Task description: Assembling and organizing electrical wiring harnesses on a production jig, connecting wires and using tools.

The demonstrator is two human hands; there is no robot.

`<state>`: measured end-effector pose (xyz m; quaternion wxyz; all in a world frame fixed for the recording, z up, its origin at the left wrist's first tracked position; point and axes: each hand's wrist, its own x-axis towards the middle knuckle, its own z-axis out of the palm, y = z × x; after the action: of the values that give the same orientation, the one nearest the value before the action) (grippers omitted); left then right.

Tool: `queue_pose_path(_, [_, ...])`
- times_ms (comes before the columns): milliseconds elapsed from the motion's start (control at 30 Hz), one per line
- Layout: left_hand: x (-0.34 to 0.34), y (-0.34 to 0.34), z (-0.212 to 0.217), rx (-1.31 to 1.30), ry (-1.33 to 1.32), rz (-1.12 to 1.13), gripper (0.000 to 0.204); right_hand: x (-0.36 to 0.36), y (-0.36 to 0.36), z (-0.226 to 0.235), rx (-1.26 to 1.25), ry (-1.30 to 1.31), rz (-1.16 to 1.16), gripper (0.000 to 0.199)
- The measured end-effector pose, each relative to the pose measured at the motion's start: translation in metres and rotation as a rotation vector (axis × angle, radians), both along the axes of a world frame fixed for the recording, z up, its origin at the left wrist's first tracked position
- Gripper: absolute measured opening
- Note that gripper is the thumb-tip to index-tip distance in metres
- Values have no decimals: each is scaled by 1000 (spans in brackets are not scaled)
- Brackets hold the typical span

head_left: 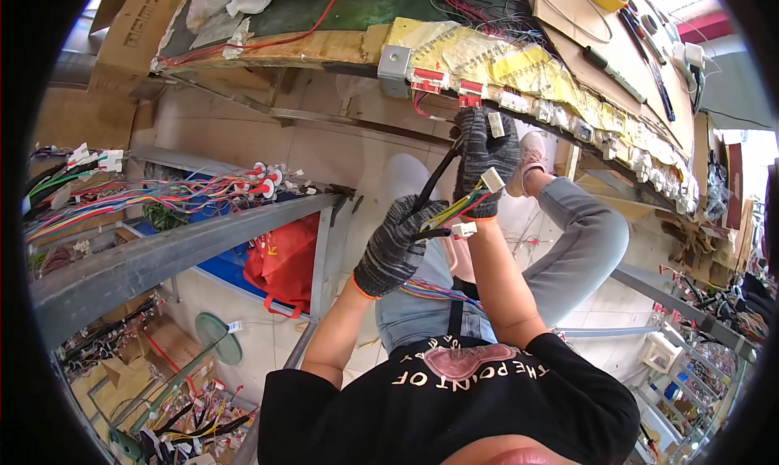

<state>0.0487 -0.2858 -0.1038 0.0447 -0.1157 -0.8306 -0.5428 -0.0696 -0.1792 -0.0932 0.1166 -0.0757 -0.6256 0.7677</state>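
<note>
Both my hands wear dark grey striped gloves. My left hand (398, 247) is closed around a wire harness, whose black-sleeved section (439, 173) runs up to my right hand (484, 161). Beyond the left fingers, yellow and other coloured wires end in a white connector (492, 180), and another white connector (464, 230) sticks out lower down. My right hand is closed on the harness's upper part at the bench edge, with a white connector (496, 125) at its fingers. Just above it is a red connector socket (470, 93) on the edge; I cannot tell whether they touch.
A row of white connector sockets (580, 129) runs along the bench's yellow-taped edge. A marker (614, 74) and pens lie on the cardboard top. To the left, bundles of coloured wires (154, 195) lie by a metal rail (178, 258), above a red bag (284, 258).
</note>
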Motion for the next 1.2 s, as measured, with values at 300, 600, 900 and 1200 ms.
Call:
queue_pose_path(300, [22, -15, -37, 25, -92, 36, 56, -3, -30, -12, -55, 17, -207, 5])
queue_pose_path(600, [-4, -12, 2, 113, -102, 39, 62, 7, 16, -22, -76, 139, 92, 15])
queue_pose_path(900, [-9, 6, 3, 72, -169, -2, 60, 6, 57, -14, -52, 88, 458, 38])
queue_pose_path(1200, [2, 26, -28, 302, -264, 56, 54, 9, 34, -3, -819, -41, 435, 38])
